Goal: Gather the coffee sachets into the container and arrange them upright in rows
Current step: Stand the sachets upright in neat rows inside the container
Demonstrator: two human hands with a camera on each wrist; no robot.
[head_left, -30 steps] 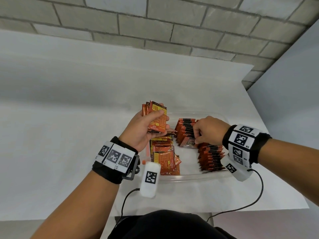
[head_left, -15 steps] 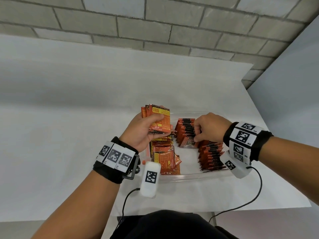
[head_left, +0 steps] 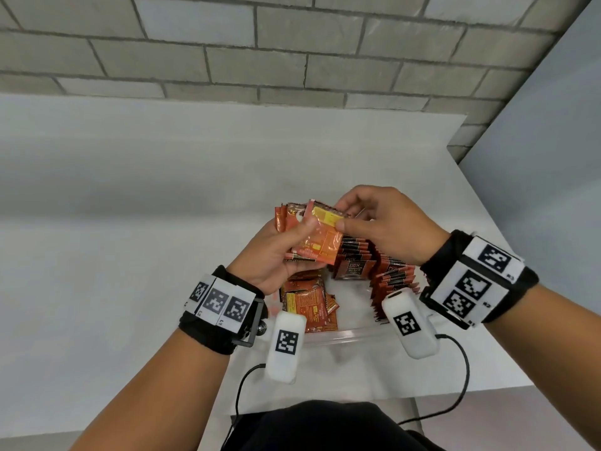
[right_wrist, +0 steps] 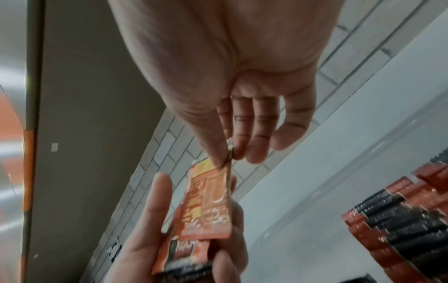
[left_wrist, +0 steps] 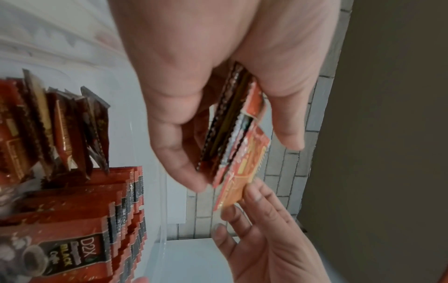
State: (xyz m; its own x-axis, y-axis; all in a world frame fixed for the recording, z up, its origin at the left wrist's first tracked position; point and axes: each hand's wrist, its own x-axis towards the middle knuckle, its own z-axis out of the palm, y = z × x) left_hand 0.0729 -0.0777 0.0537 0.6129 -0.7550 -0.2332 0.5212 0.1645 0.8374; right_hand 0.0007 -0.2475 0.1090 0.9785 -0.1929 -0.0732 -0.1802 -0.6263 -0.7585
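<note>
Coffee sachets point(head_left: 353, 260), orange-red with black top bands, stand upright in two rows at centre right of the head view, inside a clear plastic container point(head_left: 344, 336) on a white table point(head_left: 130, 222). One front pack reads "D2X BLACK". At the container's left side, lower centre of the frame, a looser pile of sachets point(head_left: 307, 304) lies flat or leaning, not in a row.

Above the container, the left hand point(head_left: 276, 255) grips a small stack of sachets point(head_left: 287, 219), thumb curled across the near face and fingers wrapped behind; the left wrist view shows the stack edge-on between thumb and fingers point(left_wrist: 227, 124). The right hand point(head_left: 387, 222) pinches the top corner of the front sachet point(head_left: 320, 242) of that stack between thumb and forefinger, its other fingers loosely extended beside them. In the right wrist view this front sachet point(right_wrist: 208, 201) hangs from the pinch at centre frame, its printed back panel facing the camera, its lower end against the stack in the left hand point(right_wrist: 169, 239). It is tilted away from the rest of the stack at its top.

Both wrists carry black bands with square-patterned markers and a white camera pod on a cable. A grey block wall point(head_left: 292, 60) fills the upper part of the head view.
</note>
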